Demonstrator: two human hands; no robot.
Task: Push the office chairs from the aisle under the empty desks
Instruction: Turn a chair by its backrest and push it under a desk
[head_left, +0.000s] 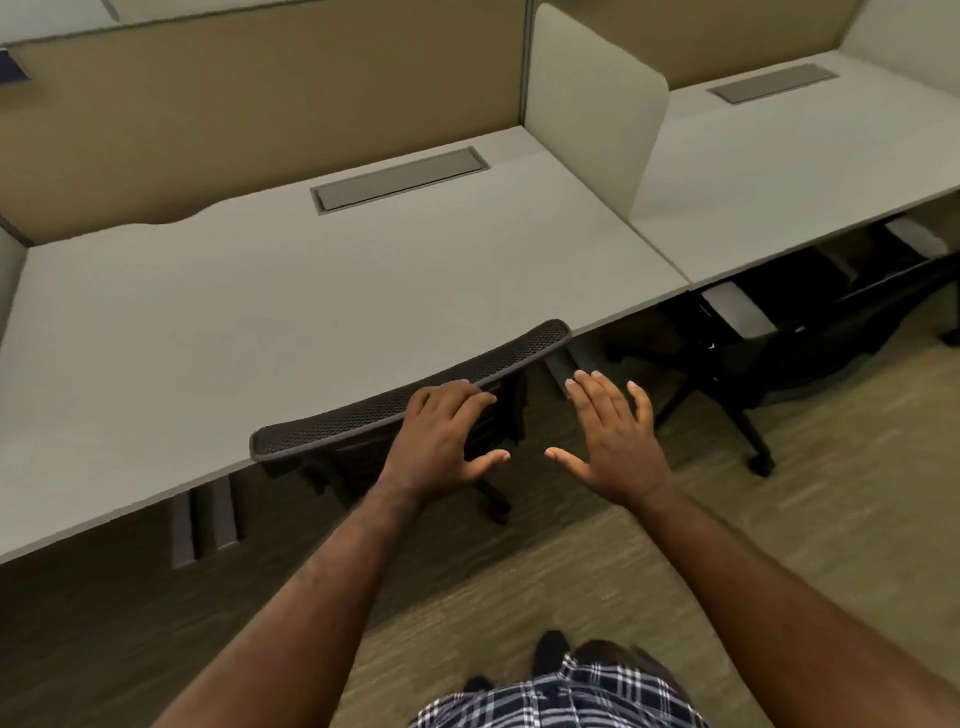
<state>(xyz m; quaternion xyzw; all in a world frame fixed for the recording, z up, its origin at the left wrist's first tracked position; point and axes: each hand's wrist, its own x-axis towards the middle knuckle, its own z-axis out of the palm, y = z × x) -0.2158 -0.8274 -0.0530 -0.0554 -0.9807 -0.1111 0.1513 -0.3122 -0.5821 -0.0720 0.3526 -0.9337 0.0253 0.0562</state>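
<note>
Nearest the camera, a plaid shirt hem (561, 696) and dark shoes (550, 649) stand on the carpet (779, 545), with both bare arms reaching forward. The left hand (441, 441) rests fingers-down on the mesh top edge of the black office chair (405, 395), its grip loose and apart rather than clamped, while the right hand (613, 431) hangs just beside it, fingers spread, touching nothing. That chair sits tucked under the near grey tabletop (260, 312), its backrest against the front edge; farther right, past the white divider (587, 114), a second chair (779, 338) stands under the neighbouring tabletop (779, 156).
</note>
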